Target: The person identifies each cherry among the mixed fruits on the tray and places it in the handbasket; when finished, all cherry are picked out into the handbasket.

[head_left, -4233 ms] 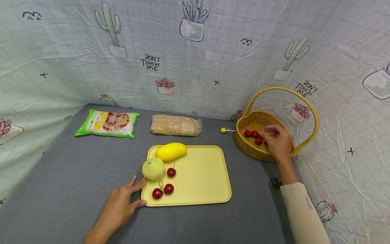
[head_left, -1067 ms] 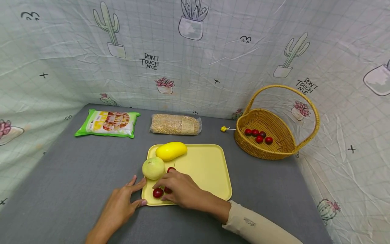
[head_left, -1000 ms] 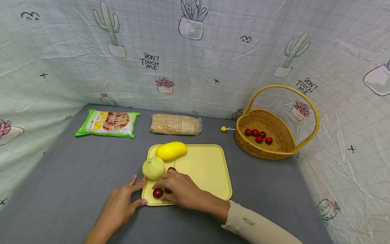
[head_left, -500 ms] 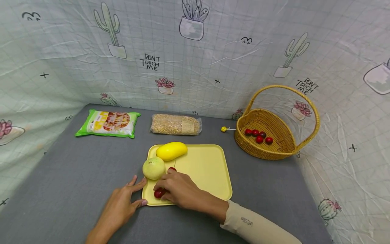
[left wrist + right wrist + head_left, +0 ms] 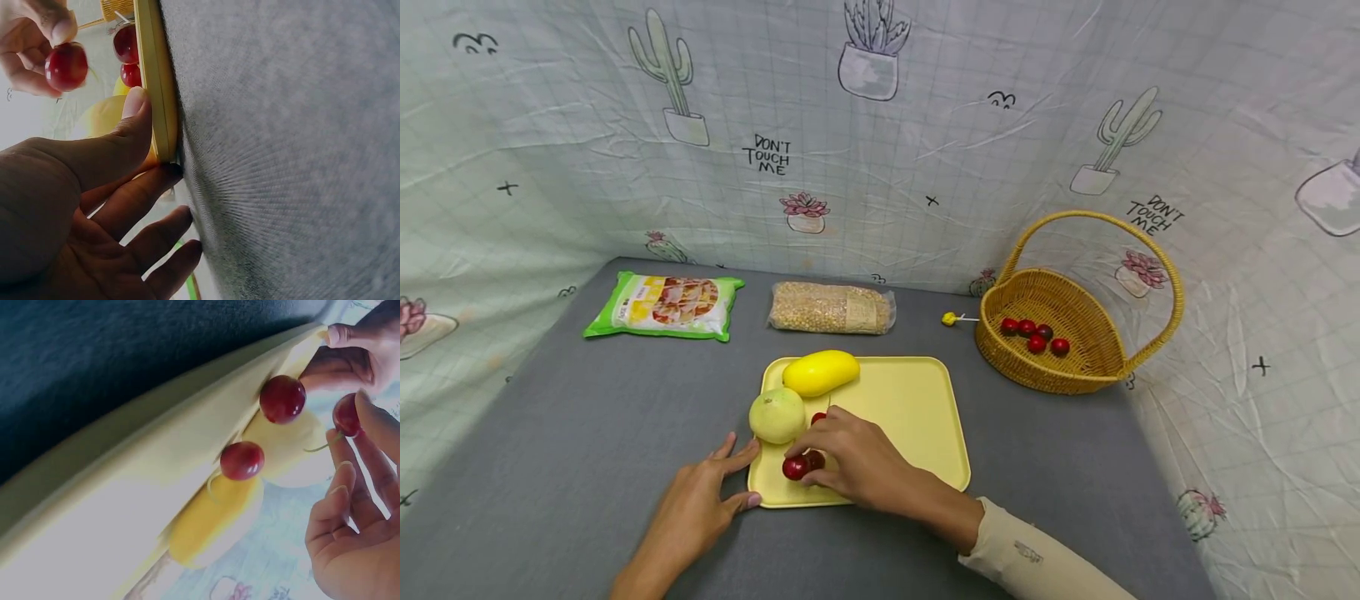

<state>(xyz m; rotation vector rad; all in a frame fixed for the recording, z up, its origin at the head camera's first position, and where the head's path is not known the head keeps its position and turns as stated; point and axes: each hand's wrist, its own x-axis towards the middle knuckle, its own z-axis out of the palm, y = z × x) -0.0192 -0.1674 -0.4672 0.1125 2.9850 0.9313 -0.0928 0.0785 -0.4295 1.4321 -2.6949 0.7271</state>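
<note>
With spread fingers, the left hand [image 5: 702,498] touches the yellow tray [image 5: 906,417] while the right hand [image 5: 859,461] pinches a cherry [image 5: 66,67] just above it, apparently lifting or placing, I cannot tell which, and the next move needs a steady pinch.

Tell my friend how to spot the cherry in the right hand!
Look for the yellow tray on the gray table. Over its near side is the right hand. The cherry it pinches is held off the tray; the two other cherries there rest on it.
</note>
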